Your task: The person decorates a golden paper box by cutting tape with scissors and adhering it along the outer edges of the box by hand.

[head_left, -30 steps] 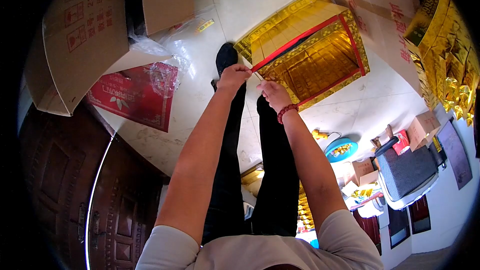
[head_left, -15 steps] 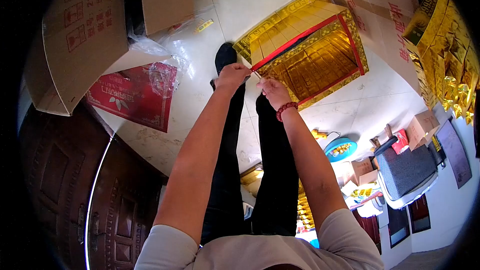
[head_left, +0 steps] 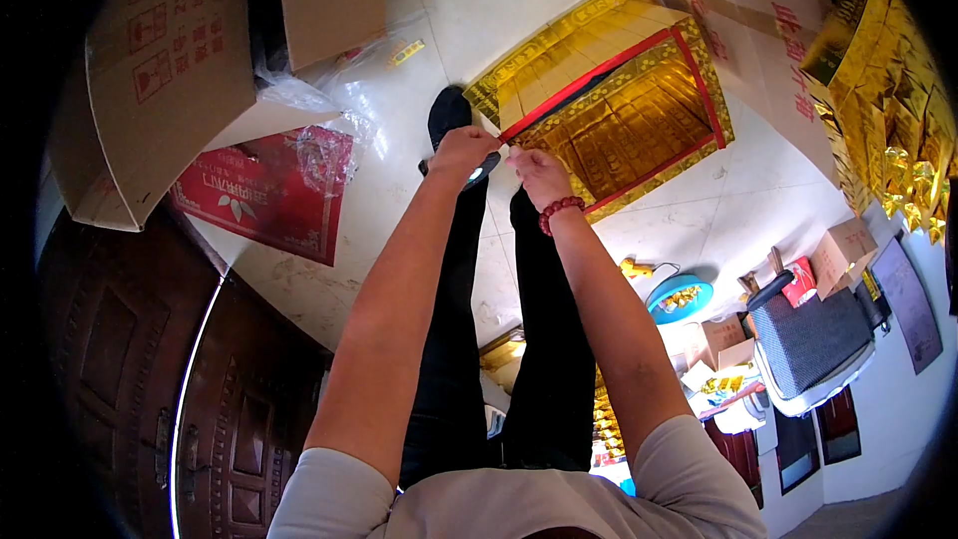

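Note:
A golden box with red tape along its edges lies on the floor, its open side facing me. At its near left corner my left hand is closed in a pinch on the end of the red tape. Close beside it, my right hand, with a red bead bracelet at the wrist, is closed at the same corner; what its fingertips hold is too small to make out. Part of a dark object with a light spot shows just below my left hand.
Large cardboard boxes stand at the left, beside a red mat and clear plastic wrap. Golden foil hangs at the right. A blue basin and a grey chair are at the lower right. Dark wooden doors are lower left.
My right hand has moved slightly left, closer to my left hand. The dark object with a light spot has come into sight under my left hand.

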The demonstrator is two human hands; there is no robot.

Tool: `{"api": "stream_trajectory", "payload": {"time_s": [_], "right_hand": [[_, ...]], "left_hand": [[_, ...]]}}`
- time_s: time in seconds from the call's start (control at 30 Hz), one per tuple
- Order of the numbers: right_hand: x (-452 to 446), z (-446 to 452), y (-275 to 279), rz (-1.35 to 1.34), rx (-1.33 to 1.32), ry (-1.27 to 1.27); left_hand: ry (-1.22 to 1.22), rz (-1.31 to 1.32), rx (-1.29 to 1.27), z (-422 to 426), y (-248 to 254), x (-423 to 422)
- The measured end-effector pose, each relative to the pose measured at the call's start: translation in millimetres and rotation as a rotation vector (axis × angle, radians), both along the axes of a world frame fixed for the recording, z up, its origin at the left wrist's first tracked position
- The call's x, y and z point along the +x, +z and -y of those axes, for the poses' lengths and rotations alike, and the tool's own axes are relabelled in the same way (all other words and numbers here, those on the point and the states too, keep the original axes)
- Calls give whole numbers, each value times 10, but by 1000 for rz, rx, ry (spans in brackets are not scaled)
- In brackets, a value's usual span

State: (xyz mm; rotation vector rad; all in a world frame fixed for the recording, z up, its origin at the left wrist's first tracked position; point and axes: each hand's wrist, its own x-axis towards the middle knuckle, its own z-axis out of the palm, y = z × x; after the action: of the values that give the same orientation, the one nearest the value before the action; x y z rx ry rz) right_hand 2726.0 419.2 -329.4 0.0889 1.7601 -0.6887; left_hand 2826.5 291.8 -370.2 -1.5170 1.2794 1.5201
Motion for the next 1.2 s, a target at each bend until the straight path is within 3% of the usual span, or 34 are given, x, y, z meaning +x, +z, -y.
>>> {"api": "stream_trajectory", "payload": {"time_s": [0.27,0.4,0.67,0.8,0.87,0.93,1.07,1.17,1.2], "right_hand": [[-61,74,70,213,74,-194],[-28,62,13,177,56,-226],[-65,143,164,-114,3,-32],[-20,132,128,-195,-71,37],[-59,168,160,-162,32,172],[-80,179,192,-127,43,143],[-86,182,200,-91,63,79],[-30,144,109,-100,60,36],[-22,135,101,-101,61,35]], "left_hand": [[37,-40,8,25,29,-7],[15,-52,-1,61,79,-41],[-39,-63,-62,78,23,4],[62,-128,48,121,168,-68],[109,-130,79,130,258,-122],[224,-180,111,130,317,-142],[208,-144,155,143,273,-131],[139,-109,122,138,143,-60],[11,-111,62,140,48,-13]]}}
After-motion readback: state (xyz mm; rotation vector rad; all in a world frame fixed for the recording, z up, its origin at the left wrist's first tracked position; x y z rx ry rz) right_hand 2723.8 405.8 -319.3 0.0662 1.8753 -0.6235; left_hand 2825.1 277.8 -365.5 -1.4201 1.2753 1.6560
